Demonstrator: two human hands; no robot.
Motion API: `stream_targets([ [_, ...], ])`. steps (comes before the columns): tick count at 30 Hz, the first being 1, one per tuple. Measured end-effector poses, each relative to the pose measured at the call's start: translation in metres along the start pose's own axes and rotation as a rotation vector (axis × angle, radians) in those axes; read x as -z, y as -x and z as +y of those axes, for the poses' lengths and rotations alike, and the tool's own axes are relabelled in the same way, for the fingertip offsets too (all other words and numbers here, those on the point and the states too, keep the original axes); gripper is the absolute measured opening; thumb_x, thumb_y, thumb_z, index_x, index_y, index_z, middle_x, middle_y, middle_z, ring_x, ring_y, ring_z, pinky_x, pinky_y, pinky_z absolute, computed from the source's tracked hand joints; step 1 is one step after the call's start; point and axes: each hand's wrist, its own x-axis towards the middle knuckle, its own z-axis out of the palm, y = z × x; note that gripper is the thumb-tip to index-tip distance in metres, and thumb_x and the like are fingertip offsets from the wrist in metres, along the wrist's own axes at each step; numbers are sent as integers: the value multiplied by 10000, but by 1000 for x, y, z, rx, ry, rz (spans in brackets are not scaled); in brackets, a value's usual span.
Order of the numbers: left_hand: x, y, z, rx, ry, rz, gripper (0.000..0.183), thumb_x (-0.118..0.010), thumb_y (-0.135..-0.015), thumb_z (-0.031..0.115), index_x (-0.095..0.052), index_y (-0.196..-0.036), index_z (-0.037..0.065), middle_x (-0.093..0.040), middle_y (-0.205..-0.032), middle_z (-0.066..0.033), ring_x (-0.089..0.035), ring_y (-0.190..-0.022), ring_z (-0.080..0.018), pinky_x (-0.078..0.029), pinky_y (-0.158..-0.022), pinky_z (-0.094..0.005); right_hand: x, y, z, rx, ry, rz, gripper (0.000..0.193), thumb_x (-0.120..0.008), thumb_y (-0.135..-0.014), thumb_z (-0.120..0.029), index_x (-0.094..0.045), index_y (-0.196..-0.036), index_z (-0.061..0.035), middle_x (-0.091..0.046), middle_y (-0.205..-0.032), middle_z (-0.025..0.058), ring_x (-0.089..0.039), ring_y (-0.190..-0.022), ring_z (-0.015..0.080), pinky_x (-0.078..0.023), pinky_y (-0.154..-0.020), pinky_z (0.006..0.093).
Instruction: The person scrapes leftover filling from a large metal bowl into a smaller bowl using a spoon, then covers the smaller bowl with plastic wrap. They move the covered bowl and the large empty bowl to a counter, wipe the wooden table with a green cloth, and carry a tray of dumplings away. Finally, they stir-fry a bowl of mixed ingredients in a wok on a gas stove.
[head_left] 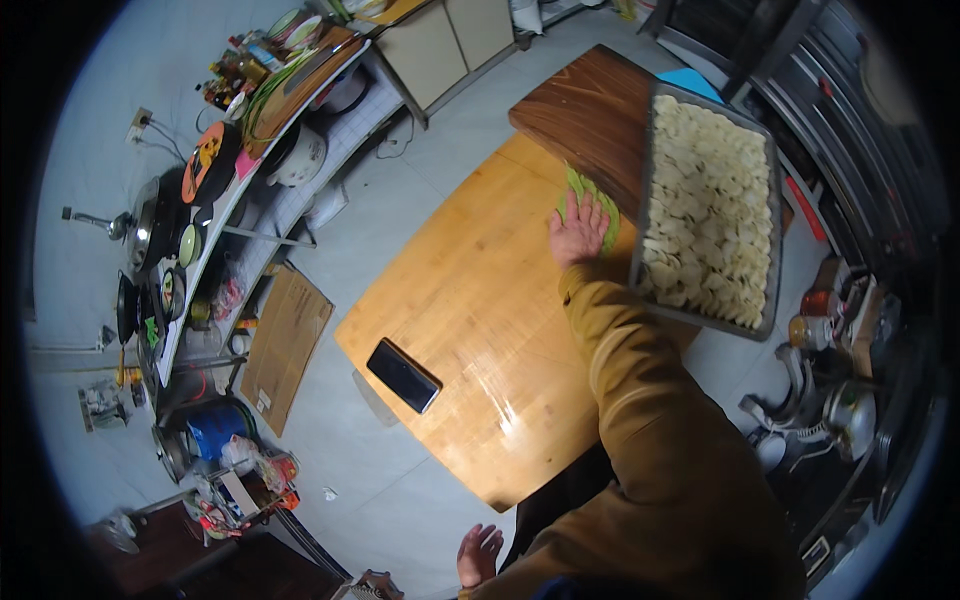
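Note:
My right hand (580, 230) lies flat on a light green cloth (604, 205) at the far right of the yellow wooden table (480, 300). Its fingers are stretched out and slightly spread over the cloth. Down by the near edge, off the table, my left hand (481, 556) hangs with loosely bent fingers apart and nothing in it. Just right of my right hand stands a dark rectangular tray (775, 230) filled with rows of pale dumplings (705, 215). A brown wooden board (590, 105) extends from beside the tray over the table's far end.
A black phone (404, 376) lies on the table's left part. Along the left wall runs a shelf unit (330, 150) with bottles, pans and bowls. A flattened cardboard piece (285, 345) leans against it. Jars and a kettle (850, 420) stand at the right.

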Motion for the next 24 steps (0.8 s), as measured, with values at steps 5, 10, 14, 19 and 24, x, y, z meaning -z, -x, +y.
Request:
stream_targets([
  [5,-21,-9,20,-14,-56,-140,373,-593,-916,193,-487,-1177,-52,-594,-1080,-235,-605,-929,-340,-516,-819,-431,44,94,98,-41,-141,124,621,-520,-883,-371,-374,-1429,-115,-359,-1466,180,-311,-1355,377,-241,-1121,470],
  [10,-12,-21,23,2,-123,-273,368,-558,-942,230,-491,-1184,-38,-607,-1071,-218,-610,-939,-327,-525,-820,-417,71,173,242,-331,137,-39,435,-533,-868,-267,-523,-1255,-69,-570,-1174,156,-517,-1141,317,-411,-963,445],
  [14,14,-41,23,-2,-127,-282,377,-555,-930,243,-495,-1182,-31,-611,-1065,-207,-611,-927,-323,-518,-827,-428,113,228,326,-678,164,-222,408,-537,-829,-147,-531,-1231,-75,-583,-1111,191,-570,-1031,367,-465,-872,453],
  [19,16,-69,23,59,-59,-283,339,-529,-922,235,-502,-1155,-11,-617,-1048,-188,-605,-942,-314,-514,-824,-424,200,237,276,-361,-357,-593,469,-631,-852,-268,-534,-1255,-50,-582,-1212,177,-565,-1122,298,-431,-967,385],
  [24,-52,-57,31,-23,-108,-295,284,-508,-947,191,-506,-1143,-13,-628,-1009,-182,-622,-902,-296,-529,-794,-396,240,145,121,281,-871,-502,397,-559,-931,-295,-534,-1244,-51,-575,-1209,168,-574,-1106,284,-450,-922,360],
])
